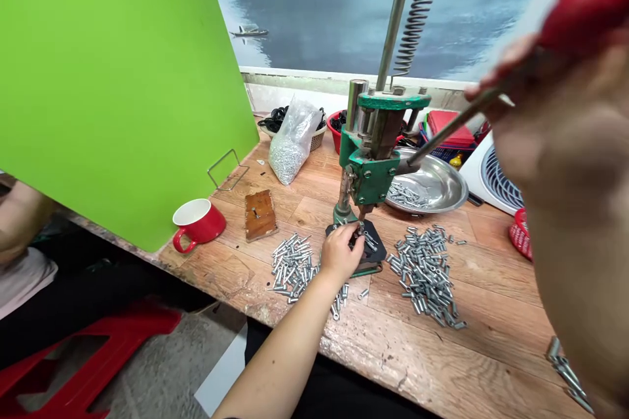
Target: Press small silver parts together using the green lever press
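A green hand press (pixel 376 177) stands on the wooden table, its punch pointing down at a black base plate (pixel 377 250). Under the punch, my left hand (pixel 341 250) has thumb and fingertips closed around a small metal part (pixel 362 228), partly hidden by the fingers. Up at the right, blurred and close to the camera, my right hand (pixel 580 105) grips the press lever (pixel 455 123) near its red handle. Thin metal eye-ended pins (pixel 293 267) lie heaped left of the base. To its right is a pile of short metal sleeves (pixel 427 275).
A steel bowl (pixel 442 183) with metal parts sits behind the press. Left stand a red mug (pixel 201 221), a brown wooden block (pixel 260 215) and a plastic bag (pixel 293 144) of small parts. A green panel (pixel 113 78) borders the table; another person's arm (pixel 24 209) shows beyond.
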`<state>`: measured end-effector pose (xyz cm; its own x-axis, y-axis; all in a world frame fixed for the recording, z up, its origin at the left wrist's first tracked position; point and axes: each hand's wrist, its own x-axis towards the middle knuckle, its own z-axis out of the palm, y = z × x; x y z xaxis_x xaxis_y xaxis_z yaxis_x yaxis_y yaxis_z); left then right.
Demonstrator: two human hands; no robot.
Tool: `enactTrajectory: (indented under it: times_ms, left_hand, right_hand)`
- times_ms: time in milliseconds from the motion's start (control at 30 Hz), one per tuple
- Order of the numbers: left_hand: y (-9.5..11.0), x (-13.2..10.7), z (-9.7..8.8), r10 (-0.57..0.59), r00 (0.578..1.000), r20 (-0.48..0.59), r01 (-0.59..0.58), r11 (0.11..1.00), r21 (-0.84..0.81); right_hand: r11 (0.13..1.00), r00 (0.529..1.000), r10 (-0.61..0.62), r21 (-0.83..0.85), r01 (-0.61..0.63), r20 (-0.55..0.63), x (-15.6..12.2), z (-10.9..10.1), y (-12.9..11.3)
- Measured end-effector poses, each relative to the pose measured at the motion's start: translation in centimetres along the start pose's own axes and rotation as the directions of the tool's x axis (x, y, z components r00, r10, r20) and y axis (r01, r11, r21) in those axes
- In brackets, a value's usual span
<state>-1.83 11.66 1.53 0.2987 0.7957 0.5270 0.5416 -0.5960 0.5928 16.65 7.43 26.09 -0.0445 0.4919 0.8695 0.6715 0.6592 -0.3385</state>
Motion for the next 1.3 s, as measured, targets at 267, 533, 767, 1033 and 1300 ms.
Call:
enactTrajectory:
  times_ms: [267, 533, 767, 1033, 1300]
  left_hand:
    - [-0.1, -0.1, -0.2, -0.013, 1.000, 0.003, 0.013, 0.999, -0.032]
    - [-0.2, 0.0, -0.2, 0.001, 0.999, 0.035, 0.001, 0.997, -0.079]
    - [-0.6, -0.1, -0.1, 0.014, 0.998, 0.063, -0.007, 0.993, -0.121]
    - [-0.3, 0.0, -0.2, -0.045, 0.996, 0.077, 0.054, 0.991, -0.124]
    - [-0.2, 0.0, -0.3, -0.039, 0.996, 0.076, 0.048, 0.993, -0.109]
  right_hand:
    - [0.935, 0.941, 0.314, 0.213, -0.283, -0.125, -2.7, 5.2, 4.1]
    - [0.953, 0.839, 0.297, -0.204, -0.226, 0.457, -19.1, 11.5, 6.2]
    - [0.903, 0.816, 0.428, -0.157, -0.399, 0.389, -18.6, 12.0, 6.7]
    - [0.657, 0.569, 0.684, -0.046, -0.753, 0.456, -19.6, 10.4, 4.8]
    - [0.855, 0.401, 0.515, -0.486, -0.181, 0.757, -21.5, 7.8, 2.7]
